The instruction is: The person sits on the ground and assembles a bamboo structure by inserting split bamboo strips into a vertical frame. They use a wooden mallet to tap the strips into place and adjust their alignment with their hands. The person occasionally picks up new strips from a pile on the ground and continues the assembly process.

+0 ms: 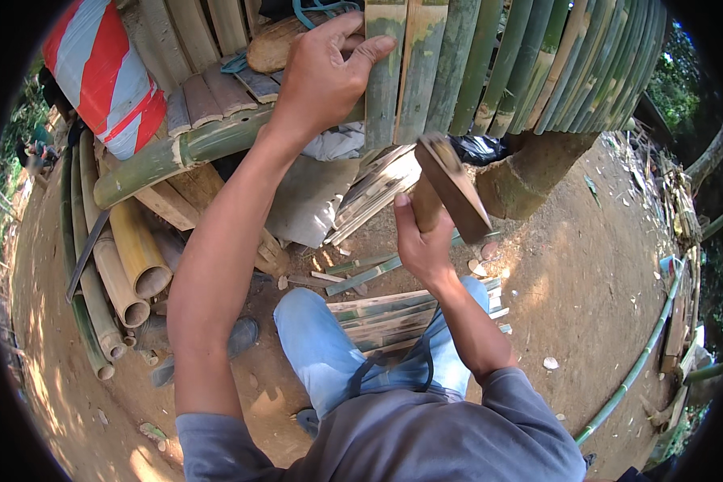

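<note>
This is an open-air workshop: bare dirt ground [570,305] (littered with pale chips [550,363]), piled bamboo poles [136,245], a row of bamboo slats [455,68], greenery [680,84] beyond.

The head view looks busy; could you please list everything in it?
Hand tool: one, brown and grey, centre
Bamboo slats: many, mostly green, top
Split strips: two groups, tan, centre
Bamboo poles: several, yellow and green, left
Crosswise pole: one, green, upper left
Curved pole: one, green, right
Sack: one, red and pale, upper left
Rope: some, blue, top
Sheet: one, grey, centre
Log: one, brown, beneath slats
Foliage: patches, green, rim
Jeans: pair, blue, bottom
Shirt: one, grey, bottom
Left hand: one, at slats
Right hand: one, gripping tool
</note>
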Motion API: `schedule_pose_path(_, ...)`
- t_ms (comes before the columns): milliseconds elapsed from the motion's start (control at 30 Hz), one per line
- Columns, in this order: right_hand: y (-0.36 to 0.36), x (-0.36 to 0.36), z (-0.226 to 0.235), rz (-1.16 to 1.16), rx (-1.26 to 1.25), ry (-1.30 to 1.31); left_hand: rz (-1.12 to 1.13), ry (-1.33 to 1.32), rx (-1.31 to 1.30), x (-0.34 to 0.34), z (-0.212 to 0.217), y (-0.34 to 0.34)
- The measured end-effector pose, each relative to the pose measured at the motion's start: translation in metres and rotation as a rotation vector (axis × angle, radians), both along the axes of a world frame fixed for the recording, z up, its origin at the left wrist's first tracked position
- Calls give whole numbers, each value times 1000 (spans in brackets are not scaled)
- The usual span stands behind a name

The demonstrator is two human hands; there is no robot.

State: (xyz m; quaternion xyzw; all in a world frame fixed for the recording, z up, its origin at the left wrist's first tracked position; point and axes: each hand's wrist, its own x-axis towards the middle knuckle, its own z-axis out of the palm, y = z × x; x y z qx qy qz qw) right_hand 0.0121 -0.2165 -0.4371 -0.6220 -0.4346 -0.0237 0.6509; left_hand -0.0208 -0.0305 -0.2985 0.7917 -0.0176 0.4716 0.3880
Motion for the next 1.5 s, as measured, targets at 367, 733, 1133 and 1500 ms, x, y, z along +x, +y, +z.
schedule_pose_path(367,-10,10,-6,-78,-4,-176,-64,-83,-30,7,-2,-4)
schedule_pose_path(733,19,17,-18,-27,130,-186,-89,55,-21,1,4,-2)
schedule_pose_path(1133,32,27,-14,16,-50,74,-140,71,-51,-4,10,-11)
schedule_pose_path(1500,-72,7,-94,14,-277,188,-242,139,-120,-6,28,-4)
